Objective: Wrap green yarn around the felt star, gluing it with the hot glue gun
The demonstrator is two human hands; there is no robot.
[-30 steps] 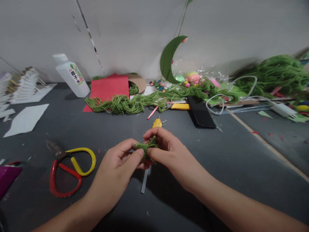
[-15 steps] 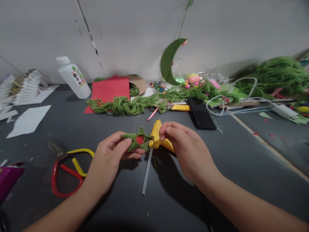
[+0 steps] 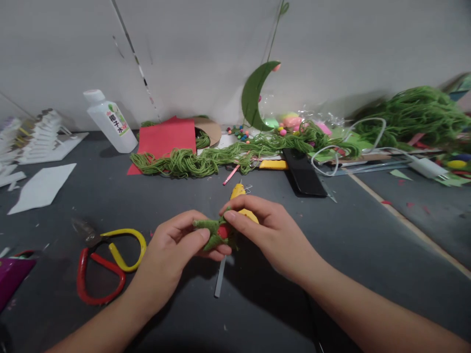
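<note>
A small green yarn-wrapped star (image 3: 209, 234) with a red centre is held above the dark table. My left hand (image 3: 180, 245) is closed on its left side, thumb on top and fingers beneath. The fingers of my right hand (image 3: 265, 230) pinch the star's upper right point. Behind the right hand lies a yellow glue gun (image 3: 237, 190), mostly covered by that hand. From under the star a grey glue stick (image 3: 220, 282) sticks out toward me.
Scissors (image 3: 106, 260) with red and yellow handles lie at left. Along the wall are a white bottle (image 3: 112, 122), red paper (image 3: 167, 137), green yarn (image 3: 195, 162), a green crescent (image 3: 253, 95), a black phone (image 3: 303, 171) and a white charger (image 3: 427, 166).
My right hand has moved left from beside the glue gun onto the star and now grips its upper right point. The star has shifted slightly right and down with my left hand.
</note>
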